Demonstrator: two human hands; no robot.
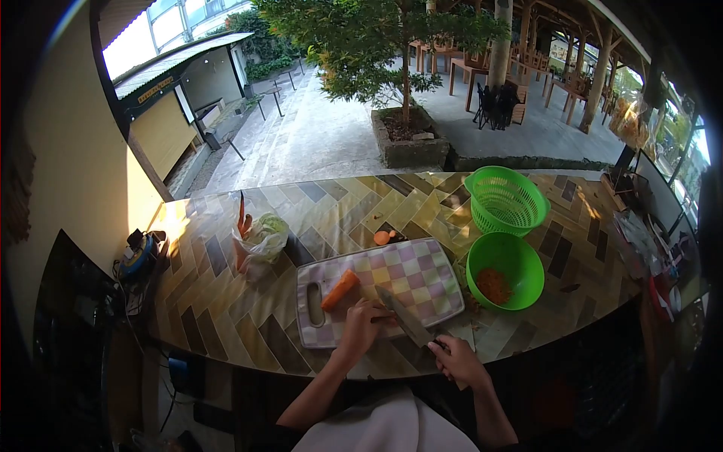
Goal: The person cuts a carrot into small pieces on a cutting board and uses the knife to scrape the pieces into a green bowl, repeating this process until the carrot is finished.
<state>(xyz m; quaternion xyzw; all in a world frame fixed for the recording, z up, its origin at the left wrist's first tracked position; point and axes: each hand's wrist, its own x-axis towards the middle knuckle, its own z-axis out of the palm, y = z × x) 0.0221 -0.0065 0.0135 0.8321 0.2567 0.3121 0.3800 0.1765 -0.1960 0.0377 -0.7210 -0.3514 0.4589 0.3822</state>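
Observation:
A checkered cutting board point(433, 297) lies on the table in front of me. My right hand point(458, 361) is closed round the handle of a kitchen knife point(407, 318), whose blade slants up and left over the board. Close to the blade, my left hand point(361, 325) bends its fingers down at the board's lower edge. A bit of orange shows at its fingertips, apparently a carrot piece mostly hidden by the hand. A thick peeled carrot length point(340, 290) rests on the board beside the handle slot. Cut carrot ends point(382, 237) lie just past the board's far edge.
At the right stands a green bowl point(516, 256) with shredded orange bits inside, and behind it a green colander point(482, 184). A plastic bag point(267, 235) with pale green contents sits at the left, beside unpeeled carrots point(244, 224). Packets and clutter point(644, 241) line the right end.

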